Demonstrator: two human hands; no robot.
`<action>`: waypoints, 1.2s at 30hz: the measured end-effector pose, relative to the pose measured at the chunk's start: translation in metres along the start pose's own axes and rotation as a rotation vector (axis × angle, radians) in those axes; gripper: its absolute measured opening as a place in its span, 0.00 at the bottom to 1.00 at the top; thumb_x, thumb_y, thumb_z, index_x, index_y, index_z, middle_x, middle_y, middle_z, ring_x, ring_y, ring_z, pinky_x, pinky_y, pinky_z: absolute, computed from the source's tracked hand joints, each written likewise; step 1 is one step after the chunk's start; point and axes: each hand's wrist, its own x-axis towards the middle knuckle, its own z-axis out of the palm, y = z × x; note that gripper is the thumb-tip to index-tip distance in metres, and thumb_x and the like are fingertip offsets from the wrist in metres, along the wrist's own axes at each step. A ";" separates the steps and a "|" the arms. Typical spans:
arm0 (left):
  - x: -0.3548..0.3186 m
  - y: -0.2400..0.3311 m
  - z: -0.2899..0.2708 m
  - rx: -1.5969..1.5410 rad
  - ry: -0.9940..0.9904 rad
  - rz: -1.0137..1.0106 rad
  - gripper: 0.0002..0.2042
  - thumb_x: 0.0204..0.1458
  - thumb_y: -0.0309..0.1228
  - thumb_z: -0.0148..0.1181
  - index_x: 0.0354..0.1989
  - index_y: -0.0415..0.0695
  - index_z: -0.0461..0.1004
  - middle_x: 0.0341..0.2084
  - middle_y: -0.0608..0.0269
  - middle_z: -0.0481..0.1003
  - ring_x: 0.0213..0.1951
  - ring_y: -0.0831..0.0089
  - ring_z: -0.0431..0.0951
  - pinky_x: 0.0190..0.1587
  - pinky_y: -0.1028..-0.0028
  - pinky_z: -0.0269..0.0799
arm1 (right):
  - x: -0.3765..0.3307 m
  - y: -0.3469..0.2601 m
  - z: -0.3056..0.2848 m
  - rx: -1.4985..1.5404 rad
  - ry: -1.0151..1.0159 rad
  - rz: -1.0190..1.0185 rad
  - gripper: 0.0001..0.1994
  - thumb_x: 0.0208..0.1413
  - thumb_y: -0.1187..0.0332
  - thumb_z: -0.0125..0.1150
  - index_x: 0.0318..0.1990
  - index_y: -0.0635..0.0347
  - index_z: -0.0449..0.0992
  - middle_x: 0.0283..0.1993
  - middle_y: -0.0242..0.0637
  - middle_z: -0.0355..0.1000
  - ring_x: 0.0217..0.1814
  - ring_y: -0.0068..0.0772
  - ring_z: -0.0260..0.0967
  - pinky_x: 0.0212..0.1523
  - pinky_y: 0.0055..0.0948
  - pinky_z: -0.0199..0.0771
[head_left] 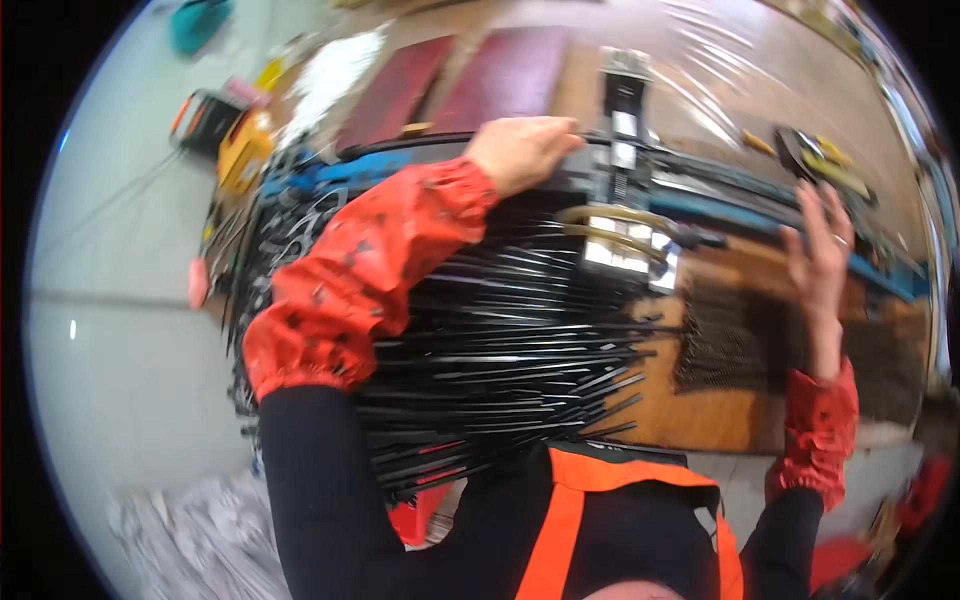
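My left hand (522, 155) is closed around a long thin black rod (405, 145), just left of a clamp-like metal fixture (622, 150). The rod lies along a blue rail (375, 165), its right end reaching the fixture; the fingertips are partly hidden. Over the right stretch of the rail, my right hand (825, 245) is raised with fingers apart and nothing in it. Between my arms lies a wide heap of thin black rods (500, 340), their ends pointing right. A yellowish hose (620, 235) loops over the fixture's front.
Two dark red boards (505, 80) lie behind the rail. Hand tools (825, 160) rest at the back right, near clear plastic sheeting (710, 60). A dark mesh mat (740, 340) covers part of the wooden bench (720, 420). Left stands a yellow box (245, 150).
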 end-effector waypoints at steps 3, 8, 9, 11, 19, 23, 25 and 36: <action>0.000 0.009 0.007 0.146 0.072 -0.087 0.12 0.62 0.44 0.54 0.43 0.52 0.78 0.30 0.58 0.82 0.31 0.54 0.82 0.30 0.55 0.77 | -0.015 -0.043 0.006 0.062 0.063 -0.039 0.23 0.51 0.72 0.71 0.57 0.57 0.78 0.49 0.33 0.80 0.57 0.37 0.73 0.54 0.34 0.63; -0.005 -0.006 0.002 0.198 0.022 -0.132 0.12 0.63 0.44 0.54 0.43 0.52 0.78 0.29 0.52 0.80 0.33 0.49 0.81 0.34 0.53 0.75 | -0.024 -0.069 0.010 0.299 0.020 0.059 0.20 0.52 0.65 0.71 0.53 0.56 0.79 0.29 0.29 0.76 0.37 0.33 0.70 0.40 0.33 0.61; -0.018 -0.026 -0.003 0.188 0.021 -0.170 0.12 0.63 0.44 0.53 0.40 0.51 0.77 0.28 0.51 0.79 0.34 0.47 0.80 0.34 0.51 0.74 | -0.022 -0.074 0.013 0.341 0.012 0.074 0.21 0.52 0.64 0.71 0.54 0.57 0.79 0.29 0.30 0.75 0.37 0.33 0.69 0.39 0.33 0.61; -0.022 -0.032 -0.017 0.182 -0.032 -0.113 0.13 0.64 0.44 0.51 0.34 0.48 0.72 0.25 0.51 0.77 0.32 0.46 0.79 0.33 0.51 0.71 | -0.017 -0.078 0.030 0.427 0.016 0.117 0.22 0.54 0.61 0.70 0.55 0.59 0.78 0.31 0.33 0.76 0.38 0.35 0.69 0.41 0.36 0.62; -0.029 -0.035 -0.010 0.191 0.035 -0.086 0.13 0.65 0.43 0.51 0.35 0.48 0.72 0.26 0.53 0.78 0.31 0.48 0.79 0.31 0.53 0.72 | -0.011 -0.094 0.038 0.392 0.080 0.152 0.16 0.57 0.61 0.67 0.51 0.56 0.80 0.35 0.35 0.76 0.41 0.35 0.69 0.44 0.33 0.58; -0.025 -0.032 -0.012 0.209 -0.014 -0.074 0.13 0.66 0.43 0.50 0.35 0.48 0.72 0.25 0.53 0.77 0.30 0.48 0.79 0.30 0.53 0.72 | -0.006 -0.092 0.028 0.137 0.289 0.032 0.12 0.60 0.63 0.64 0.49 0.51 0.82 0.45 0.29 0.78 0.52 0.34 0.69 0.55 0.35 0.58; -0.026 -0.035 -0.014 0.164 0.010 -0.044 0.13 0.66 0.43 0.49 0.35 0.48 0.73 0.24 0.52 0.77 0.30 0.48 0.79 0.30 0.54 0.72 | 0.002 -0.088 0.023 0.009 0.233 0.049 0.14 0.59 0.63 0.64 0.52 0.51 0.80 0.51 0.26 0.77 0.60 0.35 0.67 0.63 0.38 0.52; 0.015 -0.009 -0.010 0.014 -0.139 0.017 0.16 0.65 0.46 0.50 0.46 0.49 0.78 0.32 0.49 0.80 0.36 0.48 0.81 0.37 0.53 0.75 | 0.030 0.011 0.025 -0.055 0.077 -0.007 0.03 0.55 0.71 0.64 0.37 0.51 0.78 0.32 0.28 0.76 0.44 0.33 0.73 0.62 0.41 0.58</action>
